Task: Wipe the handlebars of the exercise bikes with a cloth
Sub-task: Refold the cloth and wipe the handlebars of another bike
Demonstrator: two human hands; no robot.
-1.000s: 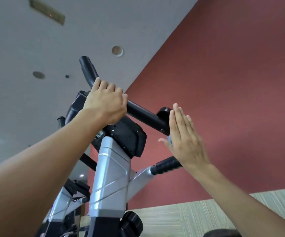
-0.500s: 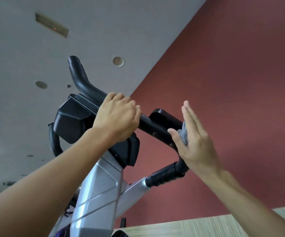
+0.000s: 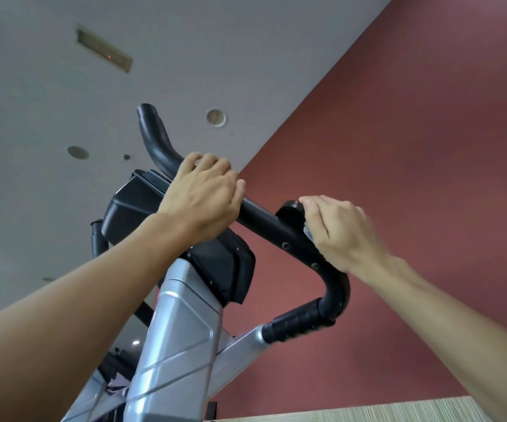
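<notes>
Half a second ago the right hand (image 3: 342, 233) stood flat and upright beside the handlebar (image 3: 264, 220); now its fingers curl over the bar's right bend, pressing a grey cloth (image 3: 308, 231) against it, only a scrap of which shows under the palm. The left hand (image 3: 203, 196) grips the bar's middle as before. The black handlebar runs from an upturned horn at upper left down to the right, then hooks back toward a ribbed grip (image 3: 296, 325). The console (image 3: 215, 263) tops the silver post (image 3: 179, 336). No readable lettering shows anywhere.
</notes>
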